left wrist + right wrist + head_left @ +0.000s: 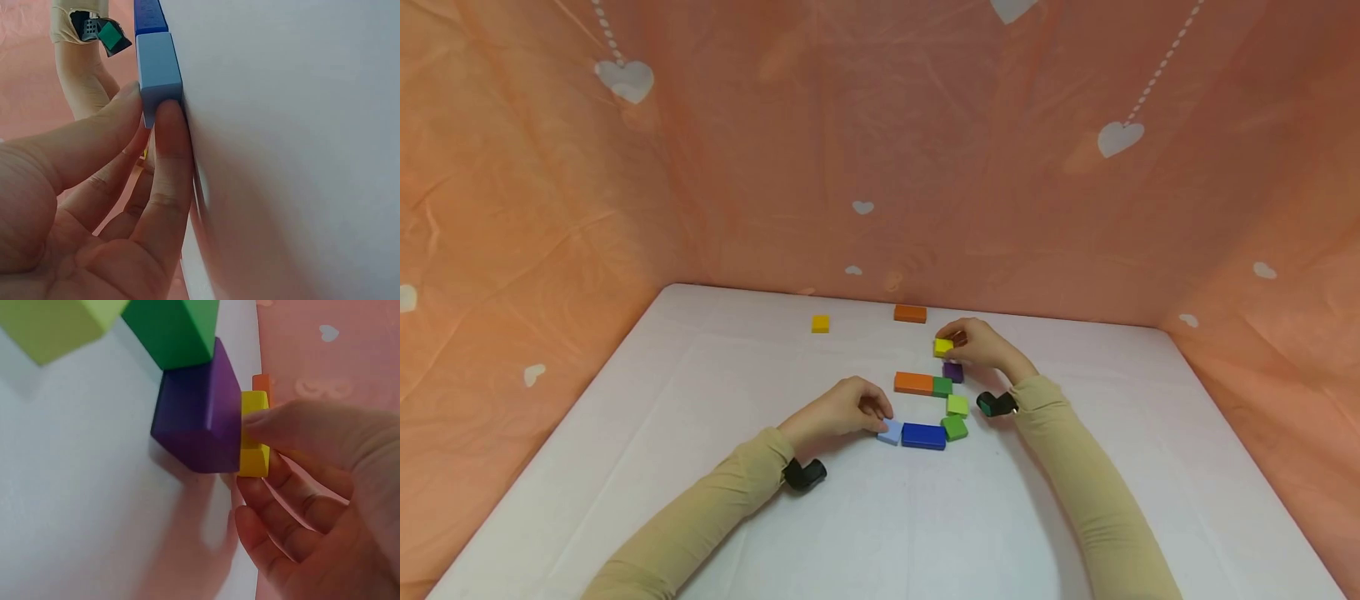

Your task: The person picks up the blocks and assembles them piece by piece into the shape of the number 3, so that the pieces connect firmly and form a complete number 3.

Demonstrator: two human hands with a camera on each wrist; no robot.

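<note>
My left hand [844, 408] holds a light blue block [159, 62] by its near end, thumb on one side and a fingertip at the end face. That block sits at the left end of a dark blue block [923, 437] on the table. Farther back, my right hand [983, 343] pinches a yellow block [254, 459] between thumb and fingers, beside a purple block [197, 419]. A green block [178, 331] touches the purple one. Whether the yellow block touches the purple one, I cannot tell.
An orange block [913, 383] lies against the dark green one. A lime block [957, 406] and a mid-green block [954, 428] curve down to the dark blue one. Near the back edge of the white table [700, 533] lie another yellow block [820, 324] and an orange-brown block [910, 314].
</note>
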